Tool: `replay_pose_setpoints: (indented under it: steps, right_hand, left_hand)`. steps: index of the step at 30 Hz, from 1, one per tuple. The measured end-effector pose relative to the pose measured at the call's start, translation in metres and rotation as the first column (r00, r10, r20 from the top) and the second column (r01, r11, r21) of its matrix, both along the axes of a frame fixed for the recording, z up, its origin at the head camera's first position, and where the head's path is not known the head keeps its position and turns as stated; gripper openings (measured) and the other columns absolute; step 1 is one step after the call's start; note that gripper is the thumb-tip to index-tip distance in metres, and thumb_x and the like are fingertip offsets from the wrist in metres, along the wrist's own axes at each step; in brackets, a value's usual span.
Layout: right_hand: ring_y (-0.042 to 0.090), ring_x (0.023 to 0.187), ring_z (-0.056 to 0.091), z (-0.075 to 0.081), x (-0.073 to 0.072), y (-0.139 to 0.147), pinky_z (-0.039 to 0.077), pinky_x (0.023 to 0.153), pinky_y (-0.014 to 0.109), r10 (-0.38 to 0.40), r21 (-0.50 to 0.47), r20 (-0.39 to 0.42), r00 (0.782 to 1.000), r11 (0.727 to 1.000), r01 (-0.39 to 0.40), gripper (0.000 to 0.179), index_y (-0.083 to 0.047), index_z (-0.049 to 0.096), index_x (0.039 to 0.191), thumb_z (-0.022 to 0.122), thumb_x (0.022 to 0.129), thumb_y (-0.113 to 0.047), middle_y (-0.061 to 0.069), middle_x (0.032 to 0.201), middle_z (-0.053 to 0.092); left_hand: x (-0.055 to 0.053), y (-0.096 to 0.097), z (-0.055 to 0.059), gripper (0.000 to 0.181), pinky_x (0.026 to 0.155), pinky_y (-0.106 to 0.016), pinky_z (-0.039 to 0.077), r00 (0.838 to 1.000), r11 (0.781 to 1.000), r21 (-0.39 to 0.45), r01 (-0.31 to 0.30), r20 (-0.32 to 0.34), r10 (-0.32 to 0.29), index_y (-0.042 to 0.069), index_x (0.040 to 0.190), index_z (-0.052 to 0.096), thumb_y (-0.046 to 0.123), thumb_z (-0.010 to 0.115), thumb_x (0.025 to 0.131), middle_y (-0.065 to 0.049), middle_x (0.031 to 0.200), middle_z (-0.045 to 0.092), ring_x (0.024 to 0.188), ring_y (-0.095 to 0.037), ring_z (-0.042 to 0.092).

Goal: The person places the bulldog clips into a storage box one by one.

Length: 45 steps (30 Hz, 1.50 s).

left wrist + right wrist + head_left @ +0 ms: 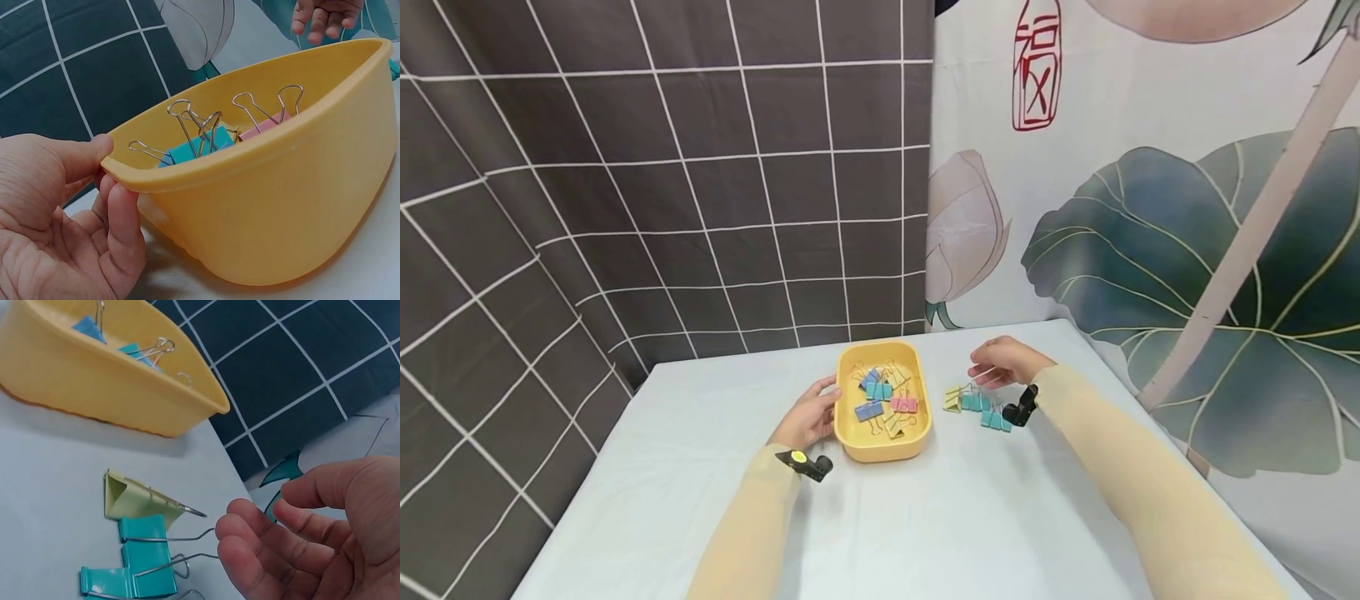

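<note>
A yellow plastic tub [883, 452] stands on the table, with several binder clips inside: a teal one [878, 392], a pink one [904, 405], a blue one [868, 411] and others. My left hand [808, 415] grips the tub's left rim between thumb and fingers, plainest in the left wrist view. To the tub's right lie a yellow binder clip [134, 499] and teal binder clips [149, 556]. My right hand [1009, 360] hovers just beyond them, fingers loosely bent and thumb apart, holding nothing. Its fingertips appear close to a clip's wire handle; whether they touch, I cannot tell.
A white cloth covers the table [880, 533]. Behind it hangs a dark curtain with white grid lines [700, 200], meeting a white curtain with leaf prints [977, 308]. The table's right edge runs beneath my right forearm.
</note>
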State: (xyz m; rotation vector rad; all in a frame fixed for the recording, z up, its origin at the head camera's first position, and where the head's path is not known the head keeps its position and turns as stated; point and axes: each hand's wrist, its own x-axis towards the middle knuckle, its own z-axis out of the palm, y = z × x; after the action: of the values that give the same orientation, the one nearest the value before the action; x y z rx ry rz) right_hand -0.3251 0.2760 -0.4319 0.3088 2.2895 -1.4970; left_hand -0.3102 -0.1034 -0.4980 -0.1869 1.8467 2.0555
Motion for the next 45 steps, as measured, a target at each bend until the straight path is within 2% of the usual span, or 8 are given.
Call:
replay_pose_setpoints:
  steps: [8,17,24,34,45]
  right_hand:
    - [0.018,0.068,0.068,-0.006,0.002,0.002,0.060,0.067,0.028,0.000,-0.016,0.026,1.000,1.000,0.000,0.043,0.007,0.044,0.140,0.054,0.105,-0.015,0.017,0.102,0.070]
    - [0.015,0.059,0.067,-0.012,0.006,0.000,0.059,0.061,0.027,-0.019,0.017,0.008,1.000,1.000,0.019,0.046,0.008,0.043,0.139,0.058,0.102,-0.014,0.015,0.090,0.072]
    - [0.015,0.060,0.068,-0.016,0.007,-0.011,0.059,0.061,0.027,0.010,0.052,0.018,1.000,0.999,-0.011,0.042,0.007,0.049,0.135,0.060,0.101,-0.015,0.015,0.091,0.072]
    - [0.013,0.058,0.065,-0.025,0.006,-0.024,0.059,0.060,0.027,0.040,0.066,0.019,0.999,0.997,-0.041,0.034,0.008,0.053,0.132,0.056,0.101,-0.006,0.015,0.090,0.071]
    - [0.016,0.062,0.066,-0.023,0.006,-0.026,0.060,0.064,0.028,0.001,0.047,0.037,0.999,0.999,-0.002,0.032,0.005,0.054,0.130,0.056,0.099,-0.002,0.018,0.095,0.071]
  left_hand:
    - [0.002,0.000,0.000,0.050,0.067,-0.023,0.053,1.000,1.000,-0.008,0.002,-0.002,-0.002,0.022,0.155,0.039,0.023,0.054,0.106,-0.018,0.132,0.059,0.090,-0.015,0.063]
    - [0.002,0.001,-0.002,0.049,0.064,-0.021,0.052,1.000,1.000,-0.013,-0.010,0.001,0.010,0.023,0.153,0.041,0.024,0.054,0.106,-0.018,0.130,0.060,0.087,-0.014,0.063]
    - [0.002,0.001,-0.001,0.049,0.062,-0.021,0.051,1.000,1.000,-0.026,-0.014,-0.006,0.013,0.023,0.153,0.041,0.024,0.054,0.106,-0.018,0.129,0.060,0.084,-0.013,0.062]
    - [0.006,0.001,0.000,0.050,0.065,-0.022,0.052,1.000,1.000,-0.019,0.001,0.000,-0.001,0.022,0.154,0.040,0.024,0.054,0.106,-0.019,0.131,0.059,0.088,-0.015,0.063]
    - [0.006,0.002,0.003,0.049,0.068,-0.024,0.053,1.000,1.000,-0.026,-0.010,0.001,0.010,0.023,0.153,0.041,0.025,0.054,0.106,-0.019,0.132,0.060,0.094,-0.018,0.064]
